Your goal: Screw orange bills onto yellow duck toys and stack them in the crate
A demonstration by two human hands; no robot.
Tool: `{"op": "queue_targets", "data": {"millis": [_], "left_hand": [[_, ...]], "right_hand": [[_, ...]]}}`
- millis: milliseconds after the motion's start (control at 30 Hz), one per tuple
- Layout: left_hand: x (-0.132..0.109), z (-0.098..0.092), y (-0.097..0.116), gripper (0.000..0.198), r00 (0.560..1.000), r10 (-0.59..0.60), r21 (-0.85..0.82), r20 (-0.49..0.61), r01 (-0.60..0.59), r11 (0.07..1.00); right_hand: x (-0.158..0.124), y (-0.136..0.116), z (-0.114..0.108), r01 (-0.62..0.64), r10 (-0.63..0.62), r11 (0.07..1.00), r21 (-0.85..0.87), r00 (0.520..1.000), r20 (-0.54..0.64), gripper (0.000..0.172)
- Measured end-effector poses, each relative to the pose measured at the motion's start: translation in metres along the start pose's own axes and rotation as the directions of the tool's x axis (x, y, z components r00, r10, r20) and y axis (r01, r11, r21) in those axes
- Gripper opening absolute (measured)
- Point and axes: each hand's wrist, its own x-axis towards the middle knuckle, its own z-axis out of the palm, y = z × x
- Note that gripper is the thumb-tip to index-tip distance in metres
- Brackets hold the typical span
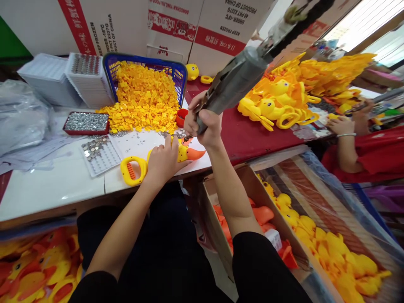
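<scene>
My right hand (206,126) is wrapped round the lower end of a grey power screwdriver (235,82) that slants up to the right. Its bit points down at a yellow plastic duck toy (134,170) with an orange beak and a ring handle. Whether the bit sits in a screw is too small to tell. My left hand (163,159) presses the toy onto the white worktop, covering its middle. Behind my hands lie loose small screws and a heap of small yellow plastic parts (145,97), spilling from a blue basket (109,69).
On the left are a red tray of small metal parts (86,122), a white tray with silver discs (101,155) and stacked trays (88,80). Yellow duck toys (274,101) are piled at right. Below, a carton (243,181) holds orange parts. A co-worker's hand (342,126) is far right.
</scene>
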Motion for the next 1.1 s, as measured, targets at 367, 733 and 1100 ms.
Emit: {"op": "queue_targets", "data": {"millis": [367, 733, 1100], "left_hand": [[-0.004, 0.003, 0.001, 0.092, 0.999, -0.028, -0.082, -0.046, 0.024, 0.996], [0.010, -0.009, -0.125, 0.019, 0.967, -0.183, 0.031, 0.178, 0.180, 0.983], [0.003, -0.007, -0.137, 0.025, 0.988, -0.138, -0.194, 0.068, 0.149, 0.970]], "right_hand": [[0.007, 0.000, 0.010, 0.082, -0.105, 0.986, -0.148, 0.982, -0.155, 0.043], [-0.045, -0.038, -0.004, 0.173, -0.254, 0.965, -0.199, 0.816, -0.519, 0.025], [-0.055, -0.032, 0.004, 0.167, -0.235, 0.965, -0.202, 0.891, -0.388, 0.030]]}}
